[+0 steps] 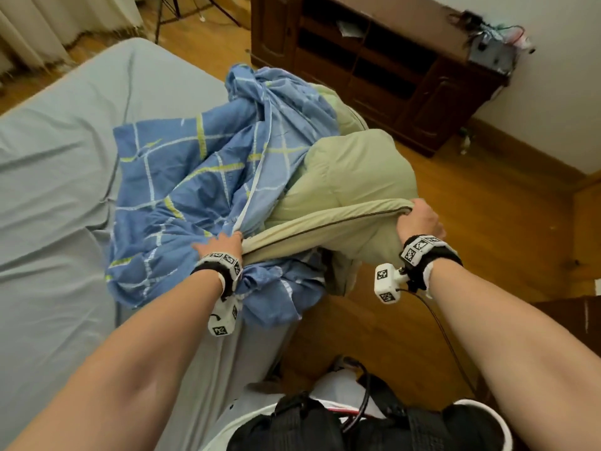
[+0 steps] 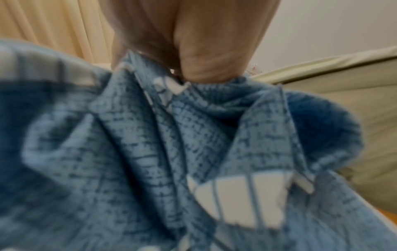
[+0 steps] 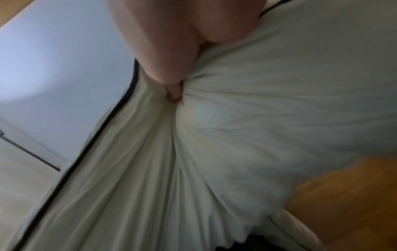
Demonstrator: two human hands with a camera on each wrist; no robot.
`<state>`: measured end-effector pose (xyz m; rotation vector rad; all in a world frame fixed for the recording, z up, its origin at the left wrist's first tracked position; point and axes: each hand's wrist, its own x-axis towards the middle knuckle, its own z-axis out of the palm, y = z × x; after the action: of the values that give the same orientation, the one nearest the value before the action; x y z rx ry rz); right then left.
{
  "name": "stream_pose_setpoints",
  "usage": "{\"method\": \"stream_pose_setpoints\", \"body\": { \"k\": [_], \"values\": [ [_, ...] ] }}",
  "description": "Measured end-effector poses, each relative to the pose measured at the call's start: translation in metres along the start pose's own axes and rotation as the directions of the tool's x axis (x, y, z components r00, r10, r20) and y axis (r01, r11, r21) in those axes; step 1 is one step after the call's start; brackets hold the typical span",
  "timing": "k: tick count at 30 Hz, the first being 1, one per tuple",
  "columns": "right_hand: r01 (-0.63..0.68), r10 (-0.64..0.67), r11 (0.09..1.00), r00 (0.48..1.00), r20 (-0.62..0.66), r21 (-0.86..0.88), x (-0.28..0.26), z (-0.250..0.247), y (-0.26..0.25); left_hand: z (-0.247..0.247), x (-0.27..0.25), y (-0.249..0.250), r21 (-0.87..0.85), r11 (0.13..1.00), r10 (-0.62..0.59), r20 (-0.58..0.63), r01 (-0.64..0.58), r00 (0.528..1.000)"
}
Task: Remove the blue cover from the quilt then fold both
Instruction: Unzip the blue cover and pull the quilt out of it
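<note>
- Your left hand (image 1: 224, 244) fist-grips blue cover (image 1: 195, 177) edge, 9 o'clock of quilt (image 1: 351, 177), on bed (image 1: 55, 177).
- Your right hand (image 1: 419, 219) clamps quilt's piped edge, 3 o'clock, over floor (image 1: 487, 222).
- Risk: far end still sleeved at 12; hard pull could snag or drag both off bed.

grey-sheeted bed (image 1: 58, 177) under rumpled blue cover (image 1: 182, 196), pale green quilt (image 1: 351, 177) perhaps overhanging its edge

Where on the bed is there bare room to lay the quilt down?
Bare sheet lies left of the blue cover, along the bed. The right edge is crowded: cover and quilt bunch there.
</note>
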<state>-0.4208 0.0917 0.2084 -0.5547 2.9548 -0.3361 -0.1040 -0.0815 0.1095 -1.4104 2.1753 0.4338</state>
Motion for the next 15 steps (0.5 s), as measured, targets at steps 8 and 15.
{"method": "stream_pose_setpoints", "body": {
  "k": [8,15],
  "values": [
    [-0.049,0.05,0.999,0.998,0.049,-0.024,-0.011,0.045,-0.035,0.038,-0.007,-0.037,-0.11,0.987,0.12,0.058,-0.113,0.991],
    [0.757,-0.545,0.635,0.582,0.604,-0.156,-0.112,0.149,-0.11,0.024,-0.006,-0.049,-0.224,0.96,0.155,-0.064,-0.165,0.986]
  ]
}}
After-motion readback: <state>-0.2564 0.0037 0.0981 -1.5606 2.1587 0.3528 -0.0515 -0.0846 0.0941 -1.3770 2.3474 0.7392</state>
